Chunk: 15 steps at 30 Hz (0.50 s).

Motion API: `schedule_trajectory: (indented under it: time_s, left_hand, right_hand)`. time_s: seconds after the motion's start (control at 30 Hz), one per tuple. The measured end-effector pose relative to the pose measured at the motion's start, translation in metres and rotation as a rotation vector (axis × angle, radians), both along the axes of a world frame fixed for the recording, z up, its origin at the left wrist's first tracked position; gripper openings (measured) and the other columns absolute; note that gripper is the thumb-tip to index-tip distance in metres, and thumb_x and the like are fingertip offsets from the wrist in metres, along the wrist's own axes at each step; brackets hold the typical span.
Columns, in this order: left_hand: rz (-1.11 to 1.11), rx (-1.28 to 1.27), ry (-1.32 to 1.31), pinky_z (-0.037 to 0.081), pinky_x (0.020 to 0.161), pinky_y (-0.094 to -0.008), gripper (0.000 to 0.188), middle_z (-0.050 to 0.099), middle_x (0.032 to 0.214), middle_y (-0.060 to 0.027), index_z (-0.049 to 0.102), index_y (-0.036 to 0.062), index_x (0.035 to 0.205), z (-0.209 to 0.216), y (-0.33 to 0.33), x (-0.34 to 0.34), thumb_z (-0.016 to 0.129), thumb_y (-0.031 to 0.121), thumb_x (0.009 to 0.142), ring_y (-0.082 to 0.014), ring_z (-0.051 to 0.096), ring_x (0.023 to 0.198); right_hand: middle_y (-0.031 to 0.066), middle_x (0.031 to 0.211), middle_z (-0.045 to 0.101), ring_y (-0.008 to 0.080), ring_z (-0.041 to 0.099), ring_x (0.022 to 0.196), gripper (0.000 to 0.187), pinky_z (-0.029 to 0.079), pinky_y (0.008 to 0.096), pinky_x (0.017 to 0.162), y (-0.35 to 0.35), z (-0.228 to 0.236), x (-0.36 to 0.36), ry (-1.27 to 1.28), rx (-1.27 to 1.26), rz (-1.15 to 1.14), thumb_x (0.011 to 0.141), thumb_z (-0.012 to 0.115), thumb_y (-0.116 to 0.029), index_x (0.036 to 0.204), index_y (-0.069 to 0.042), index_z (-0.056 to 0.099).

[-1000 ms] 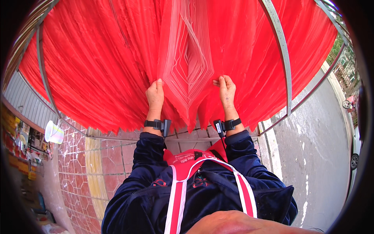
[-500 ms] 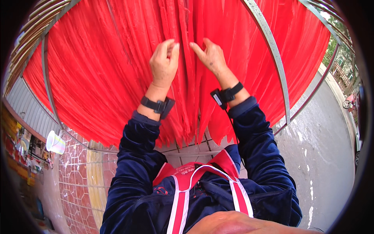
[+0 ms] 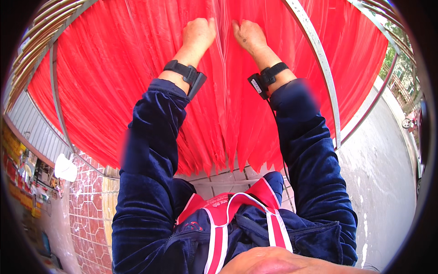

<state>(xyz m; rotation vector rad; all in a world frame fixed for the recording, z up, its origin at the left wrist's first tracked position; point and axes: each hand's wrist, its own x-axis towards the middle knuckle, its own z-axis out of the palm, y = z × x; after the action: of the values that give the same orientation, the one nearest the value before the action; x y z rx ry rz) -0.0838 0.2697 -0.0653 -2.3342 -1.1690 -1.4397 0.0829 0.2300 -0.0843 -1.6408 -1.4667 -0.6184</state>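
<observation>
Many thin red sheets (image 3: 150, 82) hang side by side in front of me, their loose lower ends bunched above the tiles. My left hand (image 3: 199, 33) is closed at the upper middle of this mass, its fingers curled onto a red sheet. Level with it and a little apart, my right hand (image 3: 251, 34) is likewise closed on a red sheet, thumb pointing inward. Pale folds run down between the two hands. The fingertips are partly hidden behind the backs of both hands. A black strap with a small box sits on each wrist.
A curved metal bar (image 3: 317, 45) crosses in front of the sheets on the right, and another metal bar (image 3: 55, 86) stands at the left. A white bucket (image 3: 66, 169) is at the left, near red paving tiles (image 3: 89, 205). Grey pavement (image 3: 378, 182) lies to the right.
Both hands have moved up and farther away along the red sheets. Their fingers, partly spread before, are now curled closed. The middle sheets look straighter and flatter.
</observation>
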Motion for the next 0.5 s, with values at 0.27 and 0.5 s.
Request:
schedule_trajectory:
  time_s: [0.27,0.5]
  left_hand:
    - [-0.081,-0.061,-0.028,0.048,0.087,-0.0527,0.051,0.065,0.091,-0.0313,0.068,-0.0046,0.09,0.005,0.031,-0.053,0.044,0.04,0.097,-0.0466,0.063,0.095]
    - [0.191,0.14,0.044,0.053,0.081,-0.0519,0.036,0.067,0.093,-0.0282,0.07,0.0004,0.095,0.011,0.023,-0.074,0.054,0.033,0.093,-0.045,0.065,0.092]
  right_hand:
    - [0.0291,0.092,0.065,0.0445,0.064,0.09,0.039,0.052,0.05,0.08,-0.011,0.011,0.063,-0.004,-0.076,-0.018,0.095,0.049,-0.033,0.099,0.003,0.064]
    - [0.0295,0.096,0.065,0.0447,0.062,0.098,0.04,0.051,0.0502,0.085,-0.019,0.017,0.078,0.001,-0.069,-0.089,0.095,0.049,-0.033,0.1,0.003,0.065]
